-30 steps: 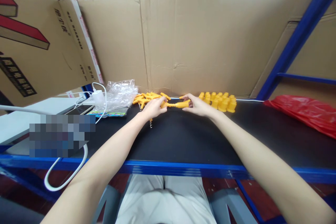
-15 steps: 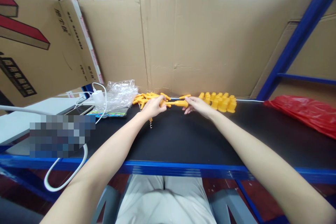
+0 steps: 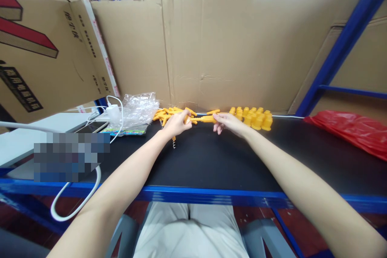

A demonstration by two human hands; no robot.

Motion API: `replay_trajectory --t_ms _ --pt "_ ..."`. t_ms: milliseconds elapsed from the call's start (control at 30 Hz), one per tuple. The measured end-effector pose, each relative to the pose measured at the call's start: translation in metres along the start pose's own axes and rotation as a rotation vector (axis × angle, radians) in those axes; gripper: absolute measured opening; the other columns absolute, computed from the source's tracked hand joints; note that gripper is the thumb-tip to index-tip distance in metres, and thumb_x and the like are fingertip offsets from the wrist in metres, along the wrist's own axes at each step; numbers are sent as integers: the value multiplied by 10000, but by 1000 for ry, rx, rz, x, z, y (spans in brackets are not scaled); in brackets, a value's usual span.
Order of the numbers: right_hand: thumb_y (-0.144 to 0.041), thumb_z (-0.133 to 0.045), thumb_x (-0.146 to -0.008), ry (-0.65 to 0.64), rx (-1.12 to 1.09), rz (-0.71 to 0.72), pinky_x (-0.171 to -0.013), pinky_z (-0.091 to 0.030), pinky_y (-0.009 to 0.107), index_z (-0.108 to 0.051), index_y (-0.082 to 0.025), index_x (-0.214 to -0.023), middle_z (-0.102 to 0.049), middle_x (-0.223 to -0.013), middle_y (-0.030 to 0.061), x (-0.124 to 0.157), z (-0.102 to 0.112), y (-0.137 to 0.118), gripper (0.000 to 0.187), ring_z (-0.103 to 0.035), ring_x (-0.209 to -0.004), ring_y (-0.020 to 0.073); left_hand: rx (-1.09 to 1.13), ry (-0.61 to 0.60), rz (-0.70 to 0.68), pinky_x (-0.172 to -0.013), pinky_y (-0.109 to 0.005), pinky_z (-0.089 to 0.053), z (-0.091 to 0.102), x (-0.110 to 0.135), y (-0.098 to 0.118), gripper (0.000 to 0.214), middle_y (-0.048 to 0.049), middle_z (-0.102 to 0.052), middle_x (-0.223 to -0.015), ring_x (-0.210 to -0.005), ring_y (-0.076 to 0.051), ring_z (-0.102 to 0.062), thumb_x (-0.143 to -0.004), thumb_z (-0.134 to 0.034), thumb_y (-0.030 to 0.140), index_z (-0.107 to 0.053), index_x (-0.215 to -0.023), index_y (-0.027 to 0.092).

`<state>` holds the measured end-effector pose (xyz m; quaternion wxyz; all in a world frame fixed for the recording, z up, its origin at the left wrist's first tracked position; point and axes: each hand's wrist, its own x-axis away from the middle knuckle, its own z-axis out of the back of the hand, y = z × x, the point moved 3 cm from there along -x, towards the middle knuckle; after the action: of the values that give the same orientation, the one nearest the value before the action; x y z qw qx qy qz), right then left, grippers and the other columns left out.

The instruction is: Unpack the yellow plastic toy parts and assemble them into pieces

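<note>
Both hands meet at the far side of the black bench top [image 3: 211, 157]. My left hand [image 3: 177, 124] is closed round a yellow plastic piece, and a small metal corkscrew [image 3: 173, 142] hangs below it. My right hand [image 3: 228, 121] pinches the other end of a yellow corkscrew body [image 3: 207, 119] that spans between the two hands. A heap of loose yellow arms [image 3: 167, 113] lies just behind the left hand. A row of yellow body parts [image 3: 254, 117] stands behind the right hand.
A cardboard wall [image 3: 226, 48] closes the back of the bench. A crumpled clear bag [image 3: 137, 109], a white charger with cable [image 3: 112, 109] and a printed box [image 3: 45, 48] are at the left. A red plastic bag [image 3: 350, 131] lies at the right. Blue shelf posts [image 3: 344, 40] frame the bench.
My right hand has slid slightly left and turned on the yellow body, with its fingers now curled downward. The left hand stays in place.
</note>
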<state>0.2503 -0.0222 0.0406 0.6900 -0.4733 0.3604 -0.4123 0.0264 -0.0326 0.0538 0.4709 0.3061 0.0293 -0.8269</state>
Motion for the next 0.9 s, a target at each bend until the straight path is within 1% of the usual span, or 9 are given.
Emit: replay_trajectory --t_ms 100,167,233,300,400,467,567,667,900 --pt "-516 -501 -866 32 9 -40 -431 -444 209 -508 -157 -872 -643 -585 39 0 -2 -1 359 -552 -413 98 11 5 7 -615 -234 -361 -1 0 -2 283 18 -566 -686 -642 -147 -528 -757 -554 289 -542 -1027 206" --pt "-517 -482 -876 46 15 -41 -422 -438 203 -516 -152 -901 -651 -627 47 0 -1 -2 367 -559 -426 96 18 12 9 -614 -234 -362 -2 -1 -3 287 20 -560 -678 -635 -146 -521 -748 -563 291 -544 -1021 206" --pt "-512 -503 -865 33 21 -30 -439 -452 199 -526 -152 -945 -669 -734 66 0 0 0 369 -582 -472 92 25 21 4 -605 -234 -357 -3 -1 -5 288 22 -547 -663 -621 -143 -511 -741 -565 290 -546 -1015 204" --pt "-472 -579 -827 7 32 -12 -490 -486 206 -508 -170 -1065 -671 -878 78 0 2 2 390 -614 -545 95 32 24 1 -600 -233 -352 -4 -2 -6 287 26 -534 -646 -610 -142 -503 -738 -563 289 -547 -1011 203" --pt "-366 -705 -728 -12 39 56 -579 -527 241 -404 -230 -1233 -622 -1072 86 -2 6 6 603 -649 -638 108 36 25 9 -597 -234 -348 -5 -3 -7 284 26 -535 -642 -610 -144 -502 -726 -572 284 -554 -999 205" --pt "-337 -737 -684 -7 30 116 -604 -537 262 -408 -232 -1217 -595 -1116 89 -5 8 8 636 -656 -653 114 40 33 13 -592 -235 -345 -6 -3 -7 284 26 -538 -642 -610 -145 -502 -719 -579 277 -557 -993 206" --pt "-340 -740 -669 19 17 162 -603 -547 289 -485 -208 -1103 -612 -1065 83 -9 10 10 520 -651 -619 121 54 46 11 -583 -233 -338 -5 -3 -7 286 31 -525 -630 -598 -142 -492 -714 -585 272 -556 -991 207" --pt "-330 -743 -667 53 -2 179 -623 -561 328 -532 -197 -1052 -637 -1012 79 -9 10 7 459 -642 -580 126 73 62 3 -580 -230 -332 -3 -3 -5 279 39 -505 -619 -586 -134 -479 -711 -591 271 -553 -980 206" --pt "-333 -760 -648 99 -6 192 -703 -567 361 -574 -162 -1016 -668 -943 83 -5 10 0 447 -639 -562 132 109 84 -26 -572 -219 -317 2 -1 -2 276 43 -511 -629 -564 -115 -462 -713 -612 283 -546 -969 200"
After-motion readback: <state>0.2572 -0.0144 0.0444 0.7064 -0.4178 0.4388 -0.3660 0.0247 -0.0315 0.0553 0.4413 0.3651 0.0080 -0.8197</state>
